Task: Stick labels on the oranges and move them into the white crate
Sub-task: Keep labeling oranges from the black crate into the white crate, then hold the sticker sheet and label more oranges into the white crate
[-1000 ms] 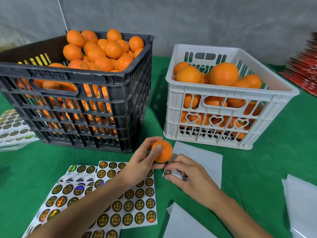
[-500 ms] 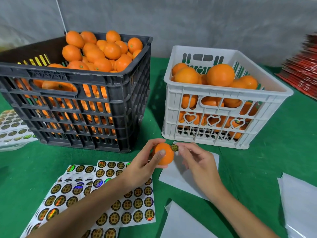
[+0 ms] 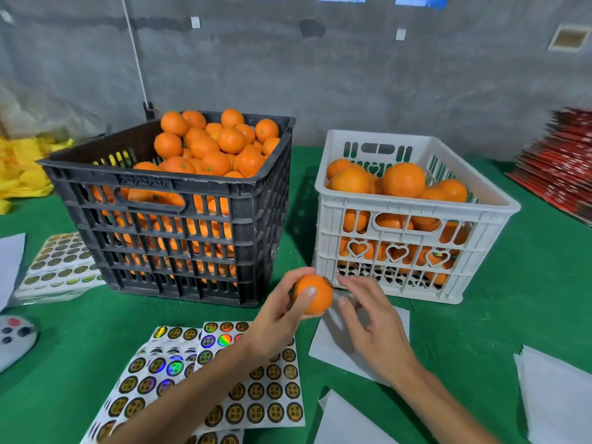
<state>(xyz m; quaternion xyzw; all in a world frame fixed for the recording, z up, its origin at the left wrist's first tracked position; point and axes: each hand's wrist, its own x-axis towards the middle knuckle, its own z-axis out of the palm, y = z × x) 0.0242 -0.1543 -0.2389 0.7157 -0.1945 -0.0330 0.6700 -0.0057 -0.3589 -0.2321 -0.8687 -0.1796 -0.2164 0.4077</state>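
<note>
Orange [image 3: 315, 294] held above the green desk [image 3: 512, 302] by left hand [image 3: 278, 318], fingers curled round it, just in front of the white crate [image 3: 413, 216]. Label [image 3: 327, 280] on its upper right edge. Right hand [image 3: 373, 328] beside it, fingers loosely spread, holding nothing.

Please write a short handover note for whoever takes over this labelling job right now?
Left hand grips one orange in front of the white crate. Right hand is open beside it, fingers at the label on the orange's upper right.
Done: white crate partly filled; this orange carries a label.
Left: put it in the white crate, then go on with the black crate, using the label sheets.
</note>
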